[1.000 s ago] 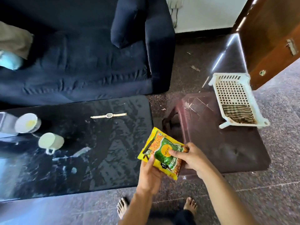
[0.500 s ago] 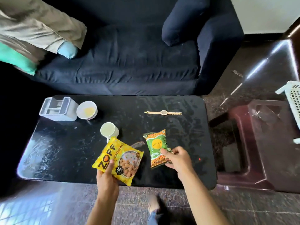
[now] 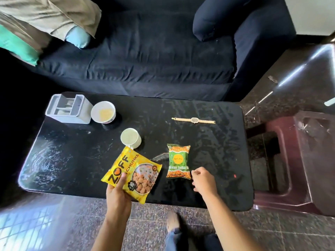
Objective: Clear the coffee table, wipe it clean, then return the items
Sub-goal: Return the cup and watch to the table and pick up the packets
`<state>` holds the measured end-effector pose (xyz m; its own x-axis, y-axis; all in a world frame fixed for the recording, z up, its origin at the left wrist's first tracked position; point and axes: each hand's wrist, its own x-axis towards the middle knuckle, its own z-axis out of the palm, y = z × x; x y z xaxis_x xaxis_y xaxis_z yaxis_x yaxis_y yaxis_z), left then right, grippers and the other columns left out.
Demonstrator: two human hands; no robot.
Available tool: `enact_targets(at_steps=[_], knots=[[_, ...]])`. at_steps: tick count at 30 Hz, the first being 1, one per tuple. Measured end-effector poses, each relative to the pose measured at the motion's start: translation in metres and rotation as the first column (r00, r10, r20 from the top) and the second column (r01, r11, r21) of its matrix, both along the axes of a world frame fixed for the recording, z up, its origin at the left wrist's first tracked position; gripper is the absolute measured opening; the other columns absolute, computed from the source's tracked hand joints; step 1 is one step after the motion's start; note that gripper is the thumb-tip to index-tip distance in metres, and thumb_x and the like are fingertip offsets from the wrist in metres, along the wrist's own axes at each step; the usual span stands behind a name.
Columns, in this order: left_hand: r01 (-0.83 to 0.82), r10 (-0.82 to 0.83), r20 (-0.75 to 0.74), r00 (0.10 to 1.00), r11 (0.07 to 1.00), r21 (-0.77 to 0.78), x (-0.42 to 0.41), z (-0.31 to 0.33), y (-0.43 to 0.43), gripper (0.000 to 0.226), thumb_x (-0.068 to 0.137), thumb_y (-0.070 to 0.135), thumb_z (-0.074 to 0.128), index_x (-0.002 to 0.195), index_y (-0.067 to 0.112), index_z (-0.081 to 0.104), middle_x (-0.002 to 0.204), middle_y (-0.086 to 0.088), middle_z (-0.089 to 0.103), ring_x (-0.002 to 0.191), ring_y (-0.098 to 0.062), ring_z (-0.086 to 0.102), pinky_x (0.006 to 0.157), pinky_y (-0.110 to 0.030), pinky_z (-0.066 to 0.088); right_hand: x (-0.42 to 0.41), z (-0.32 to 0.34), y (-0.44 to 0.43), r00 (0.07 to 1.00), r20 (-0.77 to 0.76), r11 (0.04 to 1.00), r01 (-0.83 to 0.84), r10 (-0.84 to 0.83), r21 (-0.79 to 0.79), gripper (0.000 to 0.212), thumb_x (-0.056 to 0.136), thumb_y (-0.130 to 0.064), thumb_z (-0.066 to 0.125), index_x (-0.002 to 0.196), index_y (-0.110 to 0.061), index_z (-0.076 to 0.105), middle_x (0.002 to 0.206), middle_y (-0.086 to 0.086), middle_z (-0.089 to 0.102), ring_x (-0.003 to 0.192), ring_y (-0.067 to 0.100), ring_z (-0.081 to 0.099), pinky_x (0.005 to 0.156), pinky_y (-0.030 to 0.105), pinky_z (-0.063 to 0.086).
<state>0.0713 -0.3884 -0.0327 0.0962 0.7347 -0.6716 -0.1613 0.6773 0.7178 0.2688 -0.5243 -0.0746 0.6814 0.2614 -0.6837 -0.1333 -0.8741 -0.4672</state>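
My left hand (image 3: 117, 192) holds a yellow ZOFF snack packet (image 3: 134, 173) just above the near edge of the black coffee table (image 3: 208, 153). A green snack packet (image 3: 178, 161) lies flat on the table, and my right hand (image 3: 204, 180) hovers just right of its lower corner with fingers curled, holding nothing. Behind the yellow packet stands a white mug (image 3: 130, 138). Farther back left are a white cup (image 3: 103, 112) and a grey holder (image 3: 68, 108). A gold wristwatch (image 3: 194, 120) lies stretched out at the back right.
A dark blue sofa (image 3: 145, 57) runs behind the table with cushions and cloth at its left end. A maroon plastic stool (image 3: 299, 160) stands to the table's right. My foot (image 3: 173, 221) is on the stone floor below the table edge.
The view swung left from the stool to the table. My right hand laid the green packet down and let go; my left hand still holds the yellow packet.
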Motion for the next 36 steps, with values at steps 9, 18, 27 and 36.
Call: enact_targets(at_steps=[9,18,27,36], knots=[[0.033,-0.033,0.038,0.999,0.999,0.005,0.012,0.0,0.01,0.015,0.095,0.011,0.052,0.107,0.016,0.061,0.101,-0.006,0.072,0.087,-0.024,0.071,0.076,-0.045,0.058,0.005,-0.009,0.037,0.476,0.383,0.564,-0.811,0.791,-0.156,0.083,0.093,-0.038,0.056,0.153,-0.022,0.001,0.159,-0.001,-0.013,0.147,0.019,-0.011,0.118,0.048,0.007],[0.06,-0.06,0.046,0.997,0.998,-0.009,0.016,0.0,0.011,0.012,0.096,0.01,0.051,0.101,0.016,0.061,0.094,-0.004,0.074,0.083,-0.023,0.072,0.073,-0.044,0.058,0.006,-0.03,0.036,0.492,0.432,0.574,-0.815,0.756,-0.075,0.083,0.093,-0.042,0.05,0.15,-0.024,-0.008,0.153,-0.006,-0.023,0.14,0.014,-0.023,0.117,0.04,-0.002],[0.15,-0.149,0.051,0.988,0.989,-0.006,0.027,0.005,-0.004,0.013,0.095,0.012,0.053,0.104,0.016,0.062,0.109,-0.014,0.069,0.093,-0.03,0.069,0.085,-0.054,0.052,0.01,-0.021,0.028,0.572,0.446,0.624,-0.78,0.689,0.037,0.086,0.091,-0.043,0.051,0.15,-0.022,-0.006,0.154,-0.007,-0.017,0.141,0.011,-0.017,0.117,0.041,-0.001],[0.504,-0.496,0.128,0.859,0.863,-0.039,0.091,0.015,-0.036,0.022,0.092,0.009,0.055,0.114,0.006,0.059,0.11,-0.021,0.069,0.096,-0.039,0.068,0.08,-0.051,0.056,0.052,0.051,-0.015,0.912,-0.36,0.839,0.033,0.197,0.543,0.04,0.088,-0.05,0.053,0.121,-0.027,0.058,0.115,-0.008,0.067,0.106,0.009,0.063,0.089,0.028,0.049]])
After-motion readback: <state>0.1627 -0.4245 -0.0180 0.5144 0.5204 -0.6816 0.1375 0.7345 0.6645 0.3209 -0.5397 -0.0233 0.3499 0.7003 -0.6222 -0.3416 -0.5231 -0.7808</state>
